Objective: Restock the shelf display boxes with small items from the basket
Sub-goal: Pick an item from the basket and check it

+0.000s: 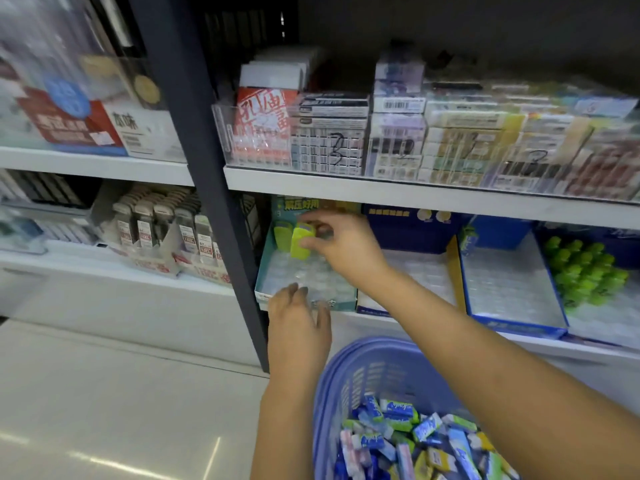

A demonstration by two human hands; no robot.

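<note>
My right hand (341, 245) reaches into the teal display box (265, 268) on the lower shelf and pinches a small yellow-green container (300, 242) near the box's back. Another yellow-green container (281, 235) stands just left of it. The box's clear plastic insert (311, 275) is otherwise bare. My left hand (298, 320) rests at the front edge of the teal box, fingers loosely curled over the rim. Below, a blue plastic basket (349, 386) holds several small blue, green and white packets (398, 431).
A dark upright shelf post (221, 209) runs just left of the teal box. To the right sit a white-and-yellow box (429, 271), a blue display box (512, 323) and a tray of green containers (585, 271). The upper shelf (415, 194) overhangs with stacked packs.
</note>
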